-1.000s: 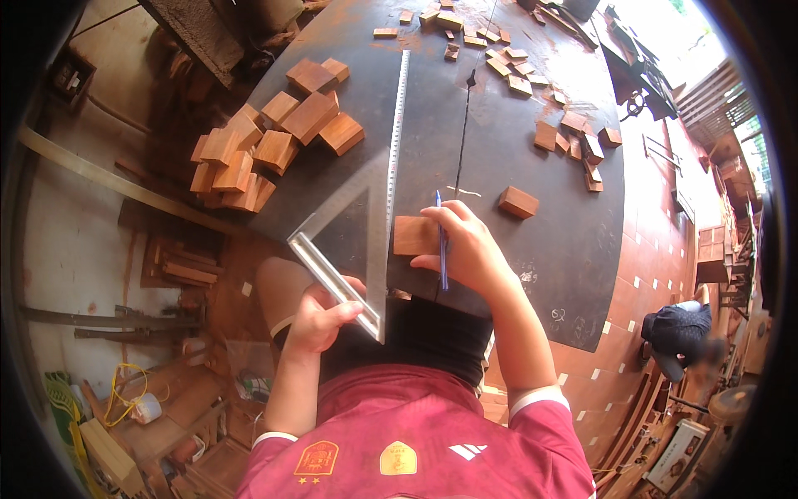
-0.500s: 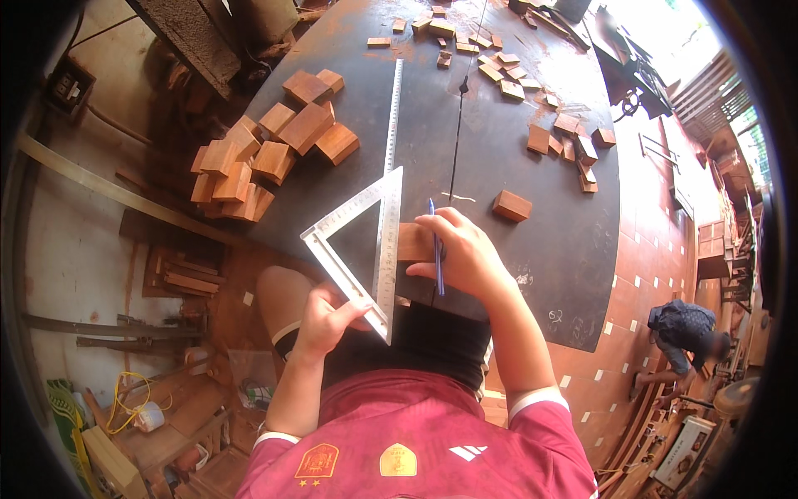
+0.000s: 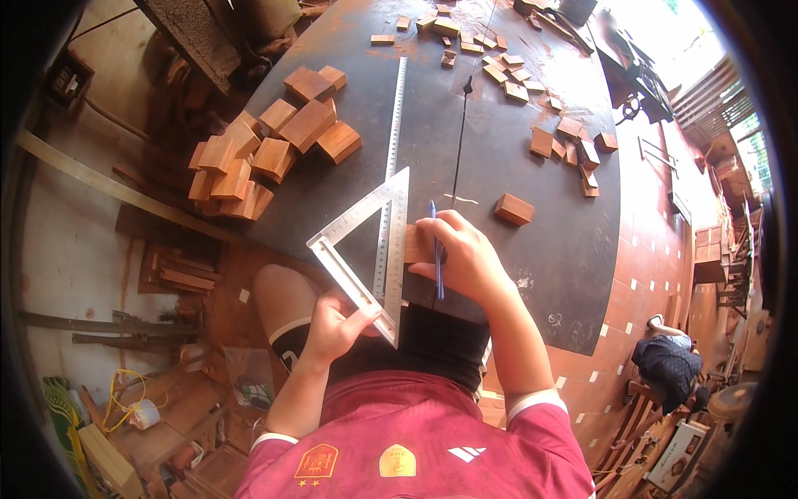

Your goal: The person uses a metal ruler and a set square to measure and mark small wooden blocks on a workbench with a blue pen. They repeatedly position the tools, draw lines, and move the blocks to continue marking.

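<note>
The metal triangle ruler (image 3: pixel 366 249) could slip, because the left hand (image 3: pixel 332 328) holds it only by its lower corner, and that corner hangs out past the edge of the dark desk (image 3: pixel 532 274). If it slides or tips, its straight edge would move away from the small wood block (image 3: pixel 416 244), and a line drawn along it would come out crooked. The block is small and could also scoot under the right hand (image 3: pixel 465 258) if that hand pushes too hard. The blue pen (image 3: pixel 435 249) stands almost flat along the fingers, so its tip could wander. The left grip is closed around the ruler's corner. The right grip is closed on the pen, and the same hand rests on the block. The block lies on the desk near its front edge, touching the ruler's long upright side, just left of the right hand and partly hidden under it. A long steel ruler (image 3: pixel 397 116) lies further up the desk, and a heap of bigger wood blocks (image 3: pixel 266 150) sits well apart on the left.
</note>
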Available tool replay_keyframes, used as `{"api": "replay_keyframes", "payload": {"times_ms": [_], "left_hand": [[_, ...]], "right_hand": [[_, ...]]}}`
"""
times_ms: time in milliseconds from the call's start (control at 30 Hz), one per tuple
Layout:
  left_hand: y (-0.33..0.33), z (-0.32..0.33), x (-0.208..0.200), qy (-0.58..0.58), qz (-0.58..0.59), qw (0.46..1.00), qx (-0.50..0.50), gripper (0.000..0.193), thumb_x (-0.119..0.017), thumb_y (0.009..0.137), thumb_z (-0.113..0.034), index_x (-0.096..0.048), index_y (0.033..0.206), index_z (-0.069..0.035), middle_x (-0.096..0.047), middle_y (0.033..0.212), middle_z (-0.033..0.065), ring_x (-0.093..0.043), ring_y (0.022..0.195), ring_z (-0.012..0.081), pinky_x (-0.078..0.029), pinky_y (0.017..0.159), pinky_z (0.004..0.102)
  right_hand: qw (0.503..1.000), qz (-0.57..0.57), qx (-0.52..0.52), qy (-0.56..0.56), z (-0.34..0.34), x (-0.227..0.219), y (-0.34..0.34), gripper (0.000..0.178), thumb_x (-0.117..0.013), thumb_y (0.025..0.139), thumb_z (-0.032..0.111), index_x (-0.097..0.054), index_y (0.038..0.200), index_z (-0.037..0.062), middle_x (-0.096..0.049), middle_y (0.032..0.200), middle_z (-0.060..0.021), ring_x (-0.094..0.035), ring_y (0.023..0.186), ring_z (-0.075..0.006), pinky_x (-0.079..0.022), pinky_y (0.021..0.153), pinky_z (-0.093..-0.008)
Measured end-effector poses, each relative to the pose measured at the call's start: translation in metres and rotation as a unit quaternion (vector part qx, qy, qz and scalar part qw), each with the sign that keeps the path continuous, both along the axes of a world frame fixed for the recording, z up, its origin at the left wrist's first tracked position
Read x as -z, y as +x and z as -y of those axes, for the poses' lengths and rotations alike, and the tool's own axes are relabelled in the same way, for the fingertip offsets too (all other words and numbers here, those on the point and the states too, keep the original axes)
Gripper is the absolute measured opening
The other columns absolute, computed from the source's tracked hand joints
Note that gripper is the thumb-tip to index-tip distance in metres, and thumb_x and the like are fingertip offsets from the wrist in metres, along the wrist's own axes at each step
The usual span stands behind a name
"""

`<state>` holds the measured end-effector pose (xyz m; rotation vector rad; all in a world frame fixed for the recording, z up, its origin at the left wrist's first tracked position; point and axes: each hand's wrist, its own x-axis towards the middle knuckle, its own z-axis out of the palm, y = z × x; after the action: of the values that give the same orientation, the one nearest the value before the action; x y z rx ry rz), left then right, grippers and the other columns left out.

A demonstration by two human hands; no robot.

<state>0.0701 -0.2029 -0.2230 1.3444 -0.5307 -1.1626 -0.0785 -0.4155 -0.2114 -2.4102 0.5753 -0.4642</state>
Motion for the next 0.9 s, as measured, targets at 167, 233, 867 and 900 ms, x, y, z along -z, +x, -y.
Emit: {"api": "replay_keyframes", "payload": {"times_ms": [167,233,867,900], "left_hand": [[0.002,0.000,0.003,-0.008,0.000,1.000,0.002,0.014,-0.066,0.090,-0.006,-0.067,0.097,0.007,-0.073,0.084,0.0145,-0.075,0.074,0.0210,-0.063,0.060,0.0281],[0.002,-0.001,0.005,-0.010,-0.002,1.000,0.000,0.014,-0.066,0.090,-0.006,-0.067,0.097,0.006,-0.073,0.084,0.0142,-0.075,0.073,0.0208,-0.062,0.059,0.0279],[0.001,-0.002,0.010,-0.026,-0.018,0.999,0.009,0.013,-0.064,0.092,-0.006,-0.067,0.099,0.005,-0.073,0.088,0.0116,-0.073,0.075,0.0170,-0.061,0.062,0.0264],[0.002,-0.003,0.010,-0.024,-0.019,0.999,0.018,0.013,-0.063,0.092,-0.005,-0.067,0.101,0.004,-0.073,0.091,0.0107,-0.072,0.077,0.0157,-0.061,0.064,0.0258]], "right_hand": [[1.000,0.011,-0.001,-0.025,0.001,0.001,0.000,0.066,-0.091,0.066,0.036,-0.063,0.119,0.0093,-0.062,0.107,-0.0104,-0.064,0.098,-0.0349,-0.055,0.083,-0.0441],[0.999,0.013,-0.002,-0.029,0.001,0.000,0.001,0.067,-0.091,0.065,0.039,-0.063,0.118,0.0091,-0.062,0.106,-0.0105,-0.064,0.098,-0.0350,-0.055,0.083,-0.0443],[0.999,0.044,-0.008,-0.022,0.002,0.005,0.003,0.061,-0.091,0.067,0.024,-0.063,0.117,0.0060,-0.062,0.104,-0.0136,-0.064,0.094,-0.0369,-0.054,0.082,-0.0448],[0.999,0.048,-0.008,-0.024,0.002,0.006,0.003,0.061,-0.091,0.067,0.024,-0.063,0.117,0.0060,-0.062,0.104,-0.0136,-0.064,0.094,-0.0368,-0.054,0.082,-0.0448]]}}
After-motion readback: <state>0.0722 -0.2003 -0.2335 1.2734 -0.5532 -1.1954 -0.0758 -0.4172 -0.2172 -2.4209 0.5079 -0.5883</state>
